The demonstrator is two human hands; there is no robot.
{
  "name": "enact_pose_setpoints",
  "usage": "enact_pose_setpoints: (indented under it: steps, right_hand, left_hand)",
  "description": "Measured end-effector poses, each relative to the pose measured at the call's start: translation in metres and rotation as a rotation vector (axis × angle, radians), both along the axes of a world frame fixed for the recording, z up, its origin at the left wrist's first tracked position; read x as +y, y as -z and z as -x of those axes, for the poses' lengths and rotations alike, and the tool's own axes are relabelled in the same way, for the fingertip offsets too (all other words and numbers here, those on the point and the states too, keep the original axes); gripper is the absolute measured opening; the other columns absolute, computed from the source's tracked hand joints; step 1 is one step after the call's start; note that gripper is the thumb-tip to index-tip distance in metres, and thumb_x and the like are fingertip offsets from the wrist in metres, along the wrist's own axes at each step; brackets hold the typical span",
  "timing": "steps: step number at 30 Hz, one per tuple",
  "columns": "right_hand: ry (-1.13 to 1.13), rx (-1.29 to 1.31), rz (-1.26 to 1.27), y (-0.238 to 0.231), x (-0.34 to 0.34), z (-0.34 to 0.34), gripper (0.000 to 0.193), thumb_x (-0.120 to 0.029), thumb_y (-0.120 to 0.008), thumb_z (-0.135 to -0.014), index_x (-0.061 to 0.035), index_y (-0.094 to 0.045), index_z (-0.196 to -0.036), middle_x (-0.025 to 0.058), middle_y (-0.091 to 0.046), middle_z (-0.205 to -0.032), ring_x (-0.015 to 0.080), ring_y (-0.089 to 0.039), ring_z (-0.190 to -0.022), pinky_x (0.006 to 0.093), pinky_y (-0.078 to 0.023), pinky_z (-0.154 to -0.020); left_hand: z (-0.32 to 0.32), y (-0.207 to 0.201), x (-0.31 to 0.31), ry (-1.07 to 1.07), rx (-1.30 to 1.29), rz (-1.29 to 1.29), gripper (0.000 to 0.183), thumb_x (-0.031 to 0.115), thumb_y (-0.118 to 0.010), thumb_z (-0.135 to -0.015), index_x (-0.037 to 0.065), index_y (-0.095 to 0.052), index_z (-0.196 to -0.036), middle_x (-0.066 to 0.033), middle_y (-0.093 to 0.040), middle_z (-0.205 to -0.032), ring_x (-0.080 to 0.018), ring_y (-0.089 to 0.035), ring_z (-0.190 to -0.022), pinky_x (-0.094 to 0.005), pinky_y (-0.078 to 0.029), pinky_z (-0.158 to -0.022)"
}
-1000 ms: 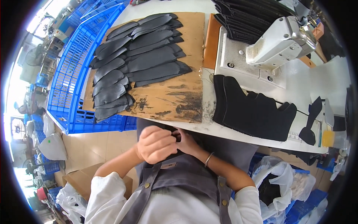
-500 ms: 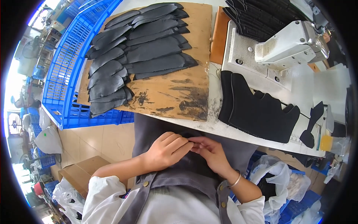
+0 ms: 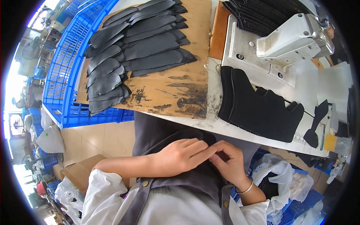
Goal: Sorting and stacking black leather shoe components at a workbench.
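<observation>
Both hands are together over my lap, below the table's front edge. My left hand (image 3: 183, 156) is closed, its fingertips pressed against those of my right hand (image 3: 229, 165). The right hand is bent in a pinch at the same spot, a bracelet around its wrist. Dark cloth (image 3: 204, 137) bunches just beyond the fingers; whether it is a separate piece or a fold of my grey apron (image 3: 148, 129) I cannot tell. Anything between the fingertips is hidden.
On a stained brown board (image 3: 183, 92) lie overlapping rows of black curved pieces (image 3: 150, 48). To the right, black padded panels (image 3: 262, 108) lie beside a white sewing machine (image 3: 288, 41). A blue crate (image 3: 63, 71) stands left; a bag-lined bin (image 3: 268, 165) sits lower right.
Both hands have shifted right, and the left forearm lies more level. The dark cloth beyond the fingers shows more. The view has tilted slightly; the table things look unmoved.
</observation>
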State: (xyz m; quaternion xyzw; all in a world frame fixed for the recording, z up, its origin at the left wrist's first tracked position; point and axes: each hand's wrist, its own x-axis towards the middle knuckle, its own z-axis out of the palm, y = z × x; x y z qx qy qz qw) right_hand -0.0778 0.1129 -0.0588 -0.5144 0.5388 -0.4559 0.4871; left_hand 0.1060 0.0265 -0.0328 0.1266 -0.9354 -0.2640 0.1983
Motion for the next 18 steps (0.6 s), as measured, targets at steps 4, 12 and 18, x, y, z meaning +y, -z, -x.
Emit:
enact_pose_setpoints:
  steps: [4, 12, 18]
  right_hand:
    - [-0.171, 0.275, -0.103, -0.026, 0.001, 0.016, 0.016, -0.006, -0.076, -0.077, -0.0018, -0.066, -0.089, 0.0066, -0.061, -0.075, 0.0155, -0.055, -0.055, 0.0265, -0.042, -0.049]
    - [0.007, 0.544, 0.084, -0.072, 0.013, 0.064, 0.022, -0.004, -0.082, -0.060, -0.0029, -0.065, -0.075, 0.0090, -0.057, -0.064, 0.0244, -0.057, -0.063, 0.0323, -0.043, -0.055]
    - [0.284, 0.480, -0.013, -0.103, -0.014, 0.098, 0.014, -0.004, -0.073, -0.077, 0.0001, -0.061, -0.075, 0.0059, -0.060, -0.064, 0.0119, -0.056, -0.058, 0.0243, -0.042, -0.055]
  left_hand:
    - [0.006, -0.005, -0.006, -0.084, 0.096, -0.280, 0.019, 0.007, -0.067, -0.079, 0.000, -0.059, -0.094, -0.0090, -0.052, -0.085, -0.0252, -0.058, -0.073, -0.0346, -0.050, -0.063]
    - [0.033, -0.046, -0.036, 0.001, -0.004, -0.469, 0.017, 0.016, -0.071, -0.081, 0.006, -0.059, -0.085, -0.0120, -0.058, -0.068, -0.0305, -0.061, -0.066, -0.0401, -0.047, -0.058]
    - [0.091, -0.064, -0.078, -0.056, 0.068, -0.434, 0.020, 0.014, -0.071, -0.086, -0.003, -0.060, -0.084, -0.0098, -0.053, -0.067, -0.0147, -0.052, -0.055, -0.0298, -0.039, -0.050]
